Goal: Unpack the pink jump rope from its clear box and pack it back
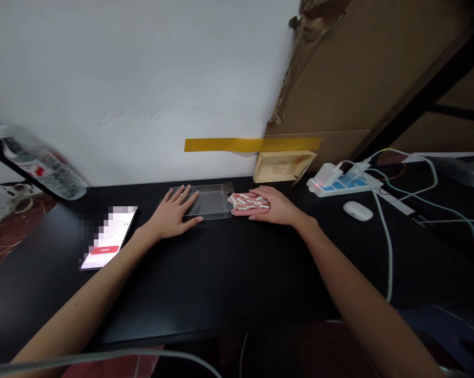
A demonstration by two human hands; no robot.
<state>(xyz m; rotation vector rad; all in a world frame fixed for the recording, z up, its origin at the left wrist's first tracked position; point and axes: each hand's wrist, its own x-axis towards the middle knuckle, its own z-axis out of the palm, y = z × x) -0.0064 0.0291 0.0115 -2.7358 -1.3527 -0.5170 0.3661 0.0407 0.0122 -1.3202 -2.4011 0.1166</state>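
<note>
A clear plastic box [209, 202] lies on its side on the black table [221, 273], its open end facing right. My left hand [174, 212] lies flat with spread fingers, pressing on the box's left part. My right hand [270, 206] rests at the box's open end, fingers stretched toward it, with a bunch of small white and red sticks [246, 202] lying across and under the fingers at the box mouth.
A lit phone [108, 239] lies left of my left hand. A water bottle [40, 163] lies at the far left. A small wooden box [282, 165], a power strip [341, 184] with white cables, and a white earbud case [357, 210] sit to the right. Cardboard leans behind.
</note>
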